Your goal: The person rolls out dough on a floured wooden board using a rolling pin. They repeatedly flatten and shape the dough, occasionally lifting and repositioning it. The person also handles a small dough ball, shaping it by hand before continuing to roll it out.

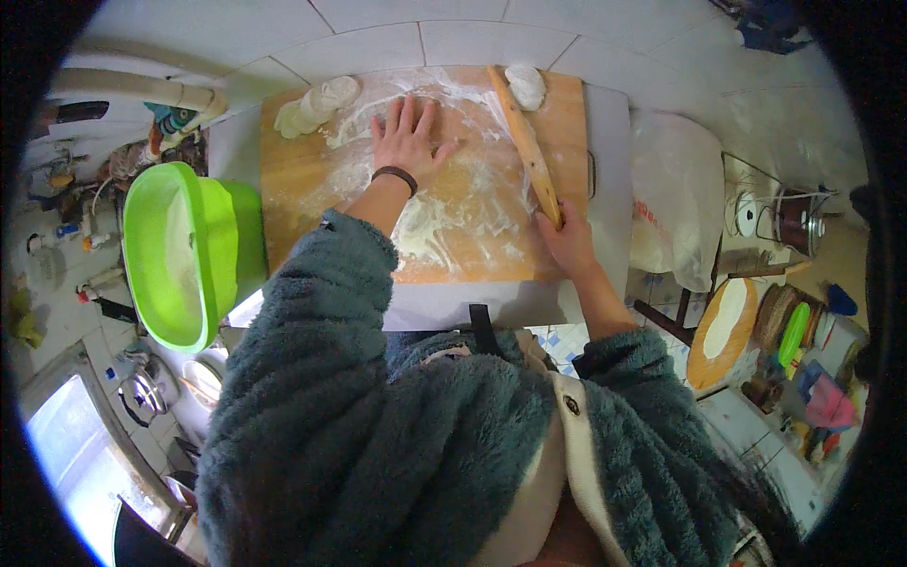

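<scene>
My left hand (409, 142) lies palm down with spread fingers on a floured wooden board (305, 184). Whether anything is under the palm is hidden. At the board's right side, my right hand (570, 237) grips the near end of a wooden rolling pin (523, 138), which slants away toward the back edge. A lump of white dough (526, 86) sits beside the pin's far end. Overlapping flat dough rounds (319, 106) rest at the back left corner. Loose white flour (425, 230) is smeared over the middle of the board.
Left of the board stands a bright green plastic basin (202, 255) with pale powder inside. A tiled wall (482, 42) rises behind. To the right are a translucent plastic bag (673, 191) and a round wooden board (698, 361) bearing something white. A metal kettle (149, 386) is at lower left.
</scene>
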`<control>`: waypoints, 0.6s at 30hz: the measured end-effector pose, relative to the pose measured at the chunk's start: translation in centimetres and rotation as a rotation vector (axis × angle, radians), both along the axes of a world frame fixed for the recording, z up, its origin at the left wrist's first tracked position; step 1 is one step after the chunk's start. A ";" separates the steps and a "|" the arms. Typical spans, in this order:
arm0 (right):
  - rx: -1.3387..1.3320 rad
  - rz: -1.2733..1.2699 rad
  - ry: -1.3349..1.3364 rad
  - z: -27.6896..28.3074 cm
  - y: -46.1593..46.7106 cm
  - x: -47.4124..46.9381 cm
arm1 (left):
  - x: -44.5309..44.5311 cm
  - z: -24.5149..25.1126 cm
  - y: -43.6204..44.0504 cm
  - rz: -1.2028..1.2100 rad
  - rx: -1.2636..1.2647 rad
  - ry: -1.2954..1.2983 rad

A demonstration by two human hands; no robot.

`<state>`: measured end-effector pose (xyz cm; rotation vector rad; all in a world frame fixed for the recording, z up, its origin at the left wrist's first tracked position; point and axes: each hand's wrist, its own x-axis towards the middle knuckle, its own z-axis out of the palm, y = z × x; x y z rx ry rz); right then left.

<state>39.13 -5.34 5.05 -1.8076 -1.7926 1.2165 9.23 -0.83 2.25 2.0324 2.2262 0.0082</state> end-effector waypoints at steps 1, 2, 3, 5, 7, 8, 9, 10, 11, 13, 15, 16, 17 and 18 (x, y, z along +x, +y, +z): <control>0.020 0.001 0.005 0.2 0.0 0.0 | -0.1 0.0 0.4 -0.011 0.080 0.034; 0.034 -0.008 0.003 0.3 0.0 0.0 | -0.2 0.0 0.8 0.002 0.016 0.008; 0.046 -0.004 -0.003 0.3 0.0 0.0 | -0.5 -0.1 1.2 0.002 0.039 -0.009; 0.046 -0.008 -0.011 0.1 -0.1 0.1 | -1.7 -0.2 2.0 0.013 0.037 -0.170; 0.138 -0.015 0.006 -0.4 -0.2 0.2 | -3.5 -0.1 2.4 0.036 -0.017 -0.449; 0.156 -0.008 0.012 -0.7 -0.2 0.3 | -4.6 -0.1 2.2 0.137 0.014 -0.792; 0.151 -0.014 0.002 -1.0 -0.2 0.3 | -5.6 0.0 1.9 0.249 0.041 -1.135; 0.129 -0.011 -0.017 -1.3 -0.2 0.4 | -6.3 0.1 1.2 0.413 0.146 -1.475; 0.164 -0.019 -0.023 -1.5 -0.2 0.4 | -6.9 0.2 0.7 0.193 0.002 -1.039; 0.133 -0.023 -0.044 -1.9 -0.1 0.4 | -7.1 0.5 -0.8 -0.128 -0.146 -0.114; 0.135 -0.046 -0.014 -2.0 -0.1 0.4 | -6.3 0.9 -2.4 -0.175 0.106 -0.182; 0.125 -0.062 0.025 -1.9 -0.1 0.4 | -5.6 1.2 -3.2 -0.087 0.022 -0.327; 0.044 -0.078 0.038 -1.9 -0.1 0.3 | -5.1 1.6 -3.8 -0.037 -0.011 -0.490; 0.026 -0.080 0.055 -1.8 -0.1 0.3 | -4.5 2.0 -4.6 0.016 -0.071 -0.490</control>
